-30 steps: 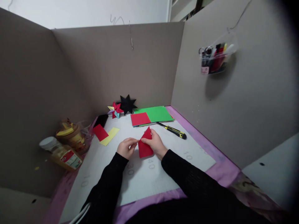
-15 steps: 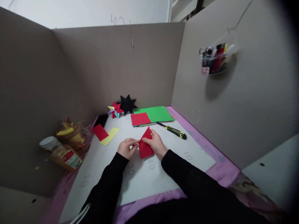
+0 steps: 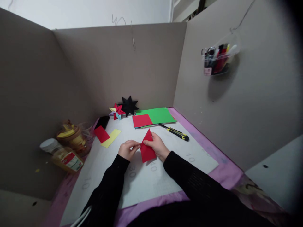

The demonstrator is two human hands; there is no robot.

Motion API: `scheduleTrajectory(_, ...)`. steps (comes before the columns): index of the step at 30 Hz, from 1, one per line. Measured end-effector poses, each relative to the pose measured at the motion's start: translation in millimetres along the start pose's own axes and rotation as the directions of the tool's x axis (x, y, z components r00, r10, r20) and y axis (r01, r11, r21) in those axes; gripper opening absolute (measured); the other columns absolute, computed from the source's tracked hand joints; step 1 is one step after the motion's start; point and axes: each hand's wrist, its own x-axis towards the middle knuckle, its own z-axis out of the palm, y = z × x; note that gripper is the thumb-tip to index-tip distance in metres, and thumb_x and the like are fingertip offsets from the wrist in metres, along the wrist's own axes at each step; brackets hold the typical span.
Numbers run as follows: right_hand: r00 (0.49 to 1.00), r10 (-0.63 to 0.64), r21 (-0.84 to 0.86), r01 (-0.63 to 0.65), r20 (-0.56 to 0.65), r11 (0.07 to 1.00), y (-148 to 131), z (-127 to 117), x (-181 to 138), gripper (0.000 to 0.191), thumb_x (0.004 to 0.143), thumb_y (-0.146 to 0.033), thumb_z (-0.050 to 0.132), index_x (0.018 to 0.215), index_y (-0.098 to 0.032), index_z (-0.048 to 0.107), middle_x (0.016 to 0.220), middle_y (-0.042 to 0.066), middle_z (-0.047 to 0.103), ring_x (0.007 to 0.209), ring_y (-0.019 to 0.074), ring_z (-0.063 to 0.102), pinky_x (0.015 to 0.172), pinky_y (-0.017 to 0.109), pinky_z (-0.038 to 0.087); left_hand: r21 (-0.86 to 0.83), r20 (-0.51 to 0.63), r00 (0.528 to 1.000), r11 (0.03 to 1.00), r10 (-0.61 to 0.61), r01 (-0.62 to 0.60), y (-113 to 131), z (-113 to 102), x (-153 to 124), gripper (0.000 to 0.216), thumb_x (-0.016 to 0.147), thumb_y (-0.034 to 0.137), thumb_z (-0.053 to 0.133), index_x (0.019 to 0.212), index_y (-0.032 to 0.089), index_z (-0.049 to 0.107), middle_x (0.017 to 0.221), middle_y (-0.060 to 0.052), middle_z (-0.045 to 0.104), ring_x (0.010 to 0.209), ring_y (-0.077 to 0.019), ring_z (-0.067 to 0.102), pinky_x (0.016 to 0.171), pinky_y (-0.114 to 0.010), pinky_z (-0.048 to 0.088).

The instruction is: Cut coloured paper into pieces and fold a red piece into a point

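A folded piece of red paper point(image 3: 148, 153) is held up a little above the white mat point(image 3: 142, 189), one pointed corner upward. My right hand point(image 3: 158, 145) grips its right side, thumb across the front and fingers behind. On the other side, my left hand point(image 3: 128, 149) is closed, with thumb and fingertips pinching the paper's left edge. Beyond my left hand lie a small red paper sheet point(image 3: 102, 134) and a yellow paper strip point(image 3: 112, 138). A black-and-yellow utility knife point(image 3: 176, 132) rests past my right hand.
Green paper point(image 3: 163, 115) and a red square point(image 3: 142, 120) are stacked at the back. A multicoloured paper star point(image 3: 117, 111) and a black star point(image 3: 129, 106) lean nearby. A phone point(image 3: 102, 122), a jar point(image 3: 71, 135) and a bottle point(image 3: 62, 156) stand left. A plastic holder point(image 3: 217, 61) hangs right.
The red paper has tilted slightly, its upper tip shifting left and its lower corner dropping a bit. Both hands keep their hold almost in place.
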Motion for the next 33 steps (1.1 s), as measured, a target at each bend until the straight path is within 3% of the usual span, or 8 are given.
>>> scheduleTrajectory(23,1.000,-0.002,-0.009,0.002,-0.019,1.000,7.6,-0.9,1.5,0.039,0.057,-0.029,0.075,0.085,-0.018,0.050,0.073,0.000,0.064,0.060,0.0140,0.059,0.060,0.028,0.049,0.026,0.026,0.998,0.998,-0.058,0.057,0.3,2.2,-1.8,0.015,0.082,0.024,0.055,0.082,0.019,0.069,0.077,-0.005,0.068,0.072,-0.0144,0.062,0.065,-0.024,0.049)
scheduleTrajectory(28,0.999,-0.033,-0.067,0.032,-0.024,0.997,6.9,-1.2,0.3,0.038,0.058,-0.031,0.074,0.086,-0.019,0.051,0.075,-0.001,0.065,0.062,0.0148,0.059,0.060,0.029,0.048,0.033,0.035,0.973,0.973,-0.229,0.228,2.5,3.7,-1.8,0.017,0.079,0.026,0.056,0.081,0.018,0.070,0.076,-0.004,0.069,0.063,-0.0124,0.059,0.060,-0.023,0.047)
scheduleTrajectory(33,0.992,-0.123,-0.238,0.112,-0.033,0.965,6.9,-2.5,0.5,0.032,0.061,-0.028,0.072,0.083,-0.019,0.051,0.073,-0.002,0.063,0.063,0.0142,0.058,0.060,0.027,0.046,0.016,0.085,0.878,0.882,-0.470,0.471,7.0,6.2,0.6,0.020,0.074,0.027,0.055,0.081,0.016,0.071,0.074,-0.004,0.071,0.065,-0.0149,0.061,0.057,-0.023,0.045)
